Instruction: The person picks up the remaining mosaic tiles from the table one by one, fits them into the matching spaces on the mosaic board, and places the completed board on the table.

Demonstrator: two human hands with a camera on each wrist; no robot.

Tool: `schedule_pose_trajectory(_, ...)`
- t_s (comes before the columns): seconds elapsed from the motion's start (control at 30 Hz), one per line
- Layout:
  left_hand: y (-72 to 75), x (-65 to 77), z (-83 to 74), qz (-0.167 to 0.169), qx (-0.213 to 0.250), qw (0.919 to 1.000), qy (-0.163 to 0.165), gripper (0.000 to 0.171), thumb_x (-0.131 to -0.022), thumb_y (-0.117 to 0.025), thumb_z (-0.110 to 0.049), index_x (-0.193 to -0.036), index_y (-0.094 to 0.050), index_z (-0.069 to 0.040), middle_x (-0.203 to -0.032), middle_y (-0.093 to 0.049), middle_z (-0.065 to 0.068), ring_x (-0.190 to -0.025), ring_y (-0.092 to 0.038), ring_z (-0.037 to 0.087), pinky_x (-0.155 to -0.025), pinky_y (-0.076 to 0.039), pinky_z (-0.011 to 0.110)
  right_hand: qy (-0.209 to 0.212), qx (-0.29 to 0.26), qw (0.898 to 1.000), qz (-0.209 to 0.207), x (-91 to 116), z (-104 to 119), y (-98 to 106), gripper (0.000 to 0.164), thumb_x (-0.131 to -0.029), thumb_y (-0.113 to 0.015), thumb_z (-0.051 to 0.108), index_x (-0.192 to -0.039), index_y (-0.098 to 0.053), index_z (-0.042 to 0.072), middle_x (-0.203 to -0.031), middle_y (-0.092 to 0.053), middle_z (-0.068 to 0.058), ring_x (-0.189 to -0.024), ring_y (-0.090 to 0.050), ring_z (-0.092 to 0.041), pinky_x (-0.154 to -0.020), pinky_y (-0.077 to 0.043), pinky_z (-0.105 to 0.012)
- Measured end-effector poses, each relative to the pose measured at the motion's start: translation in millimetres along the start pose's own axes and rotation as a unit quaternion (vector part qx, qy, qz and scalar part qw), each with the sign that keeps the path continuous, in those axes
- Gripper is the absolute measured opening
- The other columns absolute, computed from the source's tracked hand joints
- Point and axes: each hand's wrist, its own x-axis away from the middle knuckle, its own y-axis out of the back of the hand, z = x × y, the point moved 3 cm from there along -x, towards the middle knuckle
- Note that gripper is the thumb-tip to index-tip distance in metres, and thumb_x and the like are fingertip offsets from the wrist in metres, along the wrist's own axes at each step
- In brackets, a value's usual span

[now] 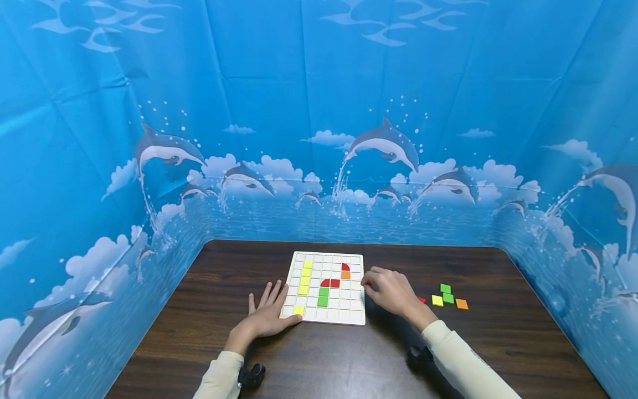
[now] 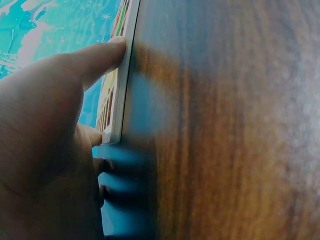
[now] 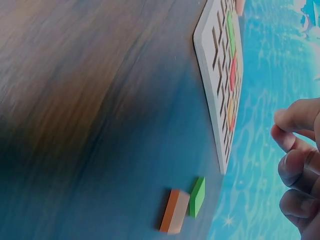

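Observation:
A white gridded board (image 1: pixel 341 310) lies on the table, with yellow tiles (image 1: pixel 303 290), green tiles (image 1: pixel 323 297), red pieces (image 1: pixel 335 284) and an orange tile (image 1: pixel 345 275) in its squares. Two of the red pieces have a rounded side. My left hand (image 1: pixel 266 317) rests at the board's front left corner, fingers spread along the left side and thumb on the front edge (image 2: pixel 120 90). Over the board's right edge is my right hand (image 1: pixel 391 291), its fingers curled and thumb tip against the index finger (image 3: pixel 287 140); no piece shows between them.
Right of the board lie loose tiles: green ones (image 1: pixel 445 288), a yellow one (image 1: pixel 437 300), an orange one (image 1: pixel 462 304) and a red one (image 1: pixel 421 300) partly behind the right hand. A blue dolphin-print curtain (image 1: pixel 319 138) surrounds the dark wooden table (image 1: pixel 199 321).

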Motion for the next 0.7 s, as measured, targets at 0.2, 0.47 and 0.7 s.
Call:
schedule_pose_trajectory(0.2, -4.7, -3.9, 7.4, -0.003, 0.006, 1.0000, 0.002, 0.113, -0.089, -0.057, -0.085, -0.173, -0.020, -0.018, -0.181, -0.007, 0.012, -0.167, 0.003, 0.041, -0.118, 0.019, 0.080, -0.018, -0.015, 1.000, -0.014, 11.4, -15.5, 8.2, 0.006, -0.092, -0.083, 0.016, -0.097, -0.083, 0.019, -0.087, -0.070, 0.009, -0.066, -0.053, -0.003, -0.057, -0.043, -0.023)
schedule_pose_trajectory(0.47, -0.3, -0.9, 1.6, -0.002, 0.000, 1.0000, 0.002, 0.112, -0.091, -0.059, -0.082, -0.173, -0.019, -0.017, -0.181, -0.007, 0.013, -0.167, 0.002, 0.041, -0.119, 0.016, 0.080, -0.039, -0.019, 0.999, -0.027, 26.5, -37.3, 20.5, 0.006, -0.092, -0.084, 0.015, -0.098, -0.083, 0.018, -0.090, -0.072, 0.007, -0.063, -0.050, -0.004, -0.053, -0.041, -0.022)
schedule_pose_trajectory(0.7, 3.5, 4.4, -4.4, -0.001, 0.010, 1.0000, 0.002, 0.110, -0.092, -0.061, -0.078, -0.173, -0.020, -0.016, -0.181, -0.008, 0.013, -0.167, 0.002, 0.040, -0.121, 0.017, 0.079, -0.054, -0.027, 0.998, -0.033, 41.8, -58.1, 30.6, 0.007, -0.093, -0.083, 0.013, -0.099, -0.083, 0.016, -0.095, -0.075, 0.005, -0.066, -0.053, -0.003, -0.053, -0.041, -0.022)
